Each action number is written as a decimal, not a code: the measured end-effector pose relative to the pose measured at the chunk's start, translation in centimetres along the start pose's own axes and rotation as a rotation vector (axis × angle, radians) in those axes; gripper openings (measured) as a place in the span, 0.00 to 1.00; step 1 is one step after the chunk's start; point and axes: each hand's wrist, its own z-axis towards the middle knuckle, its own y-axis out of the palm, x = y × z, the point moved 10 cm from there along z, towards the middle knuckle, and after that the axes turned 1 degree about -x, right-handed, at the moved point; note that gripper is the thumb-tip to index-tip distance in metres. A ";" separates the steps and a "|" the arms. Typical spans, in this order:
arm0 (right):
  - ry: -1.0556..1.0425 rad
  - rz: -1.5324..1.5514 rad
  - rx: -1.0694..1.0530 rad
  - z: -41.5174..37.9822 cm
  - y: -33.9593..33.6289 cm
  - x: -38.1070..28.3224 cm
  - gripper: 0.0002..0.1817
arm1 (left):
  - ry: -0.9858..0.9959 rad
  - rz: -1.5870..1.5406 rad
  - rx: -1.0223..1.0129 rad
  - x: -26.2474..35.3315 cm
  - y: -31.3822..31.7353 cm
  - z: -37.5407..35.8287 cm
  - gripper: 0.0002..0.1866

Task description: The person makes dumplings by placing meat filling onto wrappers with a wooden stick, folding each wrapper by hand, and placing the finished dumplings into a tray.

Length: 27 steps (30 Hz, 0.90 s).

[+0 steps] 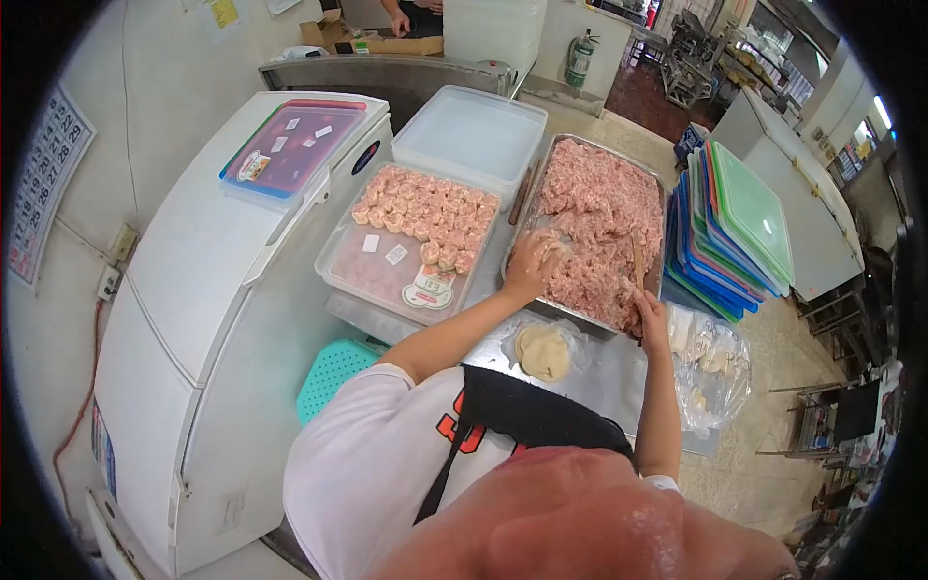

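A large metal tray (665, 208) holds a heap of ground meat (599, 188). Over its left edge, my left hand (530, 266) has curled fingers around a pale round wrapper (559, 247). My right hand (650, 317), at the tray's lower right corner, grips a wooden stick (638, 263) whose upper part rests against the meat. Below the tray lies a stack of round wrappers (543, 352) on plastic film. Left of the meat, rows of filled dumplings (420, 208) sit on a clear lidded tray (338, 253) with labels on it.
Clear containers (471, 135) stand behind the dumplings. Coloured lids (739, 217) are stacked at the right, above a plastic bag of wrappers (710, 362). A white freezer (217, 290) is on the left, a teal basket (336, 372) beside it. Another person's hand (399, 24) shows at the top.
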 end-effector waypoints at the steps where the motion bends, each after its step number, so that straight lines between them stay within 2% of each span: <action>1: 0.000 -0.003 -0.008 0.1 0.0 0.1 0.14 | 0.014 -0.005 -0.010 0.1 0.1 0.0 0.09; 8: 0.001 -0.010 -0.009 -0.1 0.4 -0.3 0.15 | 0.019 -0.054 -0.007 0.1 0.0 -0.1 0.10; 10: 0.005 -0.022 -0.015 -0.1 0.4 -0.2 0.15 | 0.102 -0.011 -0.040 0.9 0.2 -0.1 0.10; 14: 0.016 0.003 -0.008 -0.4 0.8 -0.5 0.16 | 0.142 0.039 -0.078 1.6 0.4 -0.1 0.11; 20: 0.004 -0.023 -0.038 -0.4 0.9 -0.6 0.15 | 0.072 0.000 -0.073 0.0 0.9 -0.5 0.13; 22: 0.003 -0.008 -0.041 -0.2 0.8 -0.3 0.15 | -0.009 0.000 -0.109 0.0 1.0 -0.2 0.13; 27: -0.004 -0.045 0.013 -0.5 0.6 -1.0 0.15 | -0.011 0.054 -0.121 0.1 1.3 -0.1 0.12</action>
